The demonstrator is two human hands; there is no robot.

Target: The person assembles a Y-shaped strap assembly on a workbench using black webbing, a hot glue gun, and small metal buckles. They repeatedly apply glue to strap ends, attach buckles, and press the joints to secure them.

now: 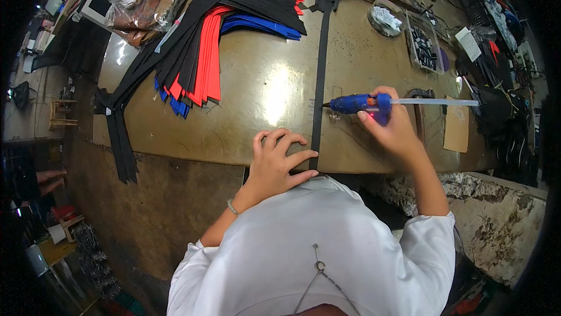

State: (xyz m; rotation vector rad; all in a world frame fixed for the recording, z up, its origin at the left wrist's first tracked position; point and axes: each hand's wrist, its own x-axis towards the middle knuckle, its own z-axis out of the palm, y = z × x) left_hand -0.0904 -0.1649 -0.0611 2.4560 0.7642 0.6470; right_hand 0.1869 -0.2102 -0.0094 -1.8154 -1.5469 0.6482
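Observation:
A long black strap (321, 70) runs from the far side of the table to its front edge. My left hand (277, 161) lies at that edge with fingers spread, index fingertip and thumb touching the strap's near end. My right hand (397, 126) is closed around a blue glue gun (359, 103). The gun's dark nozzle points left, close to the strap's right side; whether it touches cannot be told. From the gun's back, a long whitish glue stick (438, 101) sticks out to the right.
Bundles of black, red and blue strips (210, 53) lie left of the strap, by a plastic-wrapped brown bundle (146, 9). At the right are a round tub (385, 18), a clear box (425, 44) of small black parts and a cardboard piece (456, 126).

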